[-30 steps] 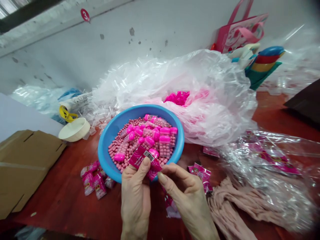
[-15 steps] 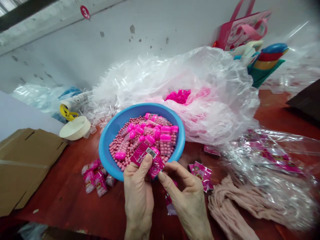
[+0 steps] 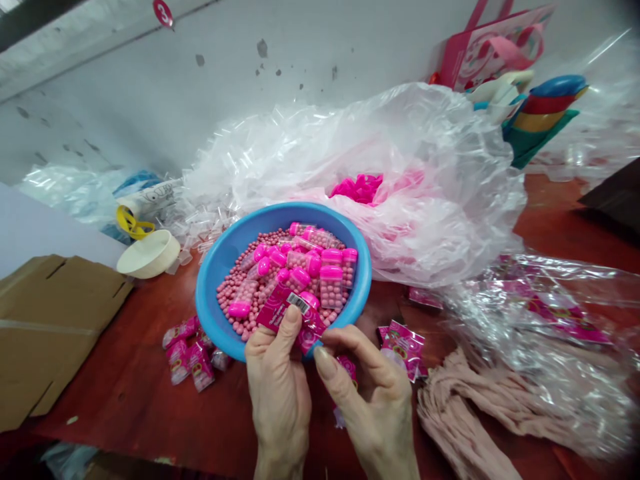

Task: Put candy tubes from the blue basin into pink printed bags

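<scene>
My left hand [image 3: 283, 383] pinches a pink printed packet [image 3: 270, 308] with a barcode, thumb on top, over the near rim of a blue bowl [image 3: 207, 313]. At the packet's right edge, the curled thumb and forefinger of my right hand [image 3: 370, 387] close on its corner; the exact contact is partly hidden. Inside the bowl, small clear bottles with bright pink caps [image 3: 331, 287], filled with pink beads, lie on loose pink beads [image 3: 227, 293]. Several filled pink packets [image 3: 200, 367] lie left of the bowl, and flat pink packets [image 3: 406, 350] lie right of my right hand.
A large clear plastic bag [image 3: 440, 220] with pink caps [image 3: 360, 189] lies behind the bowl. On the left are a white dish [image 3: 150, 257], yellow tape [image 3: 133, 223] and a cardboard box [image 3: 55, 333]. Pinkish cloth [image 3: 460, 407] and clear wrap [image 3: 555, 373] cover the right side.
The packet has shifted slightly left and down in my left hand. My right thumb and forefinger have moved a little at its right corner. The view has shifted slightly.
</scene>
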{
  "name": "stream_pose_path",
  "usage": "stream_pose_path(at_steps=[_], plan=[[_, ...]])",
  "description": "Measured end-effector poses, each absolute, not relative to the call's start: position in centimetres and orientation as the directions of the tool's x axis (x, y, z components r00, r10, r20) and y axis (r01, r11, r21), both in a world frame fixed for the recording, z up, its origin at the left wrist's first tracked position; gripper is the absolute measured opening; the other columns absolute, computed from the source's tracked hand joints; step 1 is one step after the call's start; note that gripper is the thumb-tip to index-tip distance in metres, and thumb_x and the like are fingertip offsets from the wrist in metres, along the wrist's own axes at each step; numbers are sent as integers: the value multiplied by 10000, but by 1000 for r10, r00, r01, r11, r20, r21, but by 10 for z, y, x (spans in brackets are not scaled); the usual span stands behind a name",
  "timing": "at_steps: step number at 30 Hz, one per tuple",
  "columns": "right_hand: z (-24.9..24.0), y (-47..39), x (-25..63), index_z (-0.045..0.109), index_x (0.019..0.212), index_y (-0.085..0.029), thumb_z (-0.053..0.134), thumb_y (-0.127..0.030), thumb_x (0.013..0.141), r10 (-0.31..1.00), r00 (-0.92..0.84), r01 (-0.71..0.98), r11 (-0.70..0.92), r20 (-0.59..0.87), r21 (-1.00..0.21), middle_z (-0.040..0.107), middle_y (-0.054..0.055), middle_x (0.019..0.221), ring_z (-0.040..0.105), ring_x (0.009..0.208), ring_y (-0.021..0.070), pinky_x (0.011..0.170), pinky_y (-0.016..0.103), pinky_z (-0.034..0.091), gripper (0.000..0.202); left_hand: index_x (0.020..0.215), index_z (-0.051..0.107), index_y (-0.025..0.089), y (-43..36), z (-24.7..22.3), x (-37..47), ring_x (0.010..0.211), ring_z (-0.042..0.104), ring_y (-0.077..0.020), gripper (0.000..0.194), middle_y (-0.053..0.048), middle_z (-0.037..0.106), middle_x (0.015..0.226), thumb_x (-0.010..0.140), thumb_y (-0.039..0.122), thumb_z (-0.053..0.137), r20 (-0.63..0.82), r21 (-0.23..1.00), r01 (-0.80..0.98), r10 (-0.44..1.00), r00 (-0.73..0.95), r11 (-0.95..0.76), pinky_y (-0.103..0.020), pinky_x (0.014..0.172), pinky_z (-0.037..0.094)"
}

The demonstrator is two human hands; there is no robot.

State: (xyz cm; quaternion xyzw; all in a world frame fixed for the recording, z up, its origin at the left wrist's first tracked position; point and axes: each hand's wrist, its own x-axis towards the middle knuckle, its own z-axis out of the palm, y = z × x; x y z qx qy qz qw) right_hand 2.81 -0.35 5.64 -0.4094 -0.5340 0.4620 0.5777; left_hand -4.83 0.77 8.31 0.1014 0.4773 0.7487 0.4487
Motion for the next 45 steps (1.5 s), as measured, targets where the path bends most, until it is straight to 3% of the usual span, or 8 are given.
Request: stream_pose_path(at_steps=[3, 7, 11, 13, 20, 26, 35, 45], plan=[[57, -3, 25, 681, 844, -208, 697, -167, 769, 968, 30, -116, 252, 250, -961, 660, -31, 724, 618, 641, 105, 610, 189, 507, 86, 542, 693, 171, 8, 86, -48, 460, 567, -70, 154, 48, 662, 500, 609, 200, 829, -316, 792, -596, 748, -583, -131, -168, 508, 505], [57, -3, 23, 706, 775, -208, 703, -117, 755, 964, 78, -142, 263, 255, -954, 685, -30, 700, 628, 631, 104, 600, 178, 511, 93, 577, 717, 160, 8, 86, -48, 554, 620, -97, 171, 25, 698, 555, 529, 217, 870, -281, 800, -581, 762, -584, -150, -181, 561, 517], [55, -4, 22, 719, 819, -208, 684, -115, 773, 962, 38, -127, 274, 272, -953, 702, -16, 735, 643, 668, 115, 632, 194, 522, 109, 563, 705, 164, 10, 86, -49, 489, 586, -78, 163, 36, 686, 535, 573, 241, 849, -288, 791, -591, 758, -585, -156, -167, 500, 490], [54, -5, 21, 714, 832, -207, 671, -112, 784, 955, 34, -111, 296, 295, -949, 701, -11, 741, 645, 669, 119, 633, 202, 524, 115, 562, 703, 160, 10, 85, -49, 526, 607, -96, 168, 24, 694, 551, 580, 250, 844, -274, 794, -586, 767, -581, -160, -187, 545, 511], [49, -3, 22, 693, 832, -219, 646, -111, 800, 941, 137, -17, 315, 310, -949, 668, -18, 734, 626, 658, 128, 607, 217, 512, 122, 671, 762, 178, 10, 84, -52, 492, 575, -69, 20, 35, 685, 553, 684, 190, 771, -226, 852, -514, 816, -532, -99, -167, 562, 503], [43, -3, 28, 695, 884, -231, 639, -142, 823, 944, 170, 13, 285, 283, -958, 630, -17, 742, 589, 644, 126, 583, 225, 479, 121, 657, 758, 176, 10, 84, -52, 574, 646, -114, 58, 1, 744, 631, 710, 162, 740, -200, 872, -485, 858, -474, -65, -221, 664, 544], [52, -5, 29, 649, 1003, -225, 656, -132, 792, 941, 44, 24, 335, 336, -942, 660, -36, 763, 617, 664, 110, 648, 204, 511, 230, 642, 751, 171, 10, 85, -55, 574, 670, -127, 91, 0, 731, 592, 728, 177, 724, -241, 839, -540, 845, -478, -66, -223, 653, 557], [50, -6, 25, 628, 1023, -234, 639, -117, 795, 939, 40, -12, 342, 341, -940, 657, -33, 772, 615, 664, 110, 655, 210, 521, 257, 639, 746, 163, 12, 84, -55, 562, 666, -122, 97, -4, 733, 598, 731, 184, 721, -247, 835, -545, 832, -496, -77, -204, 628, 549]])
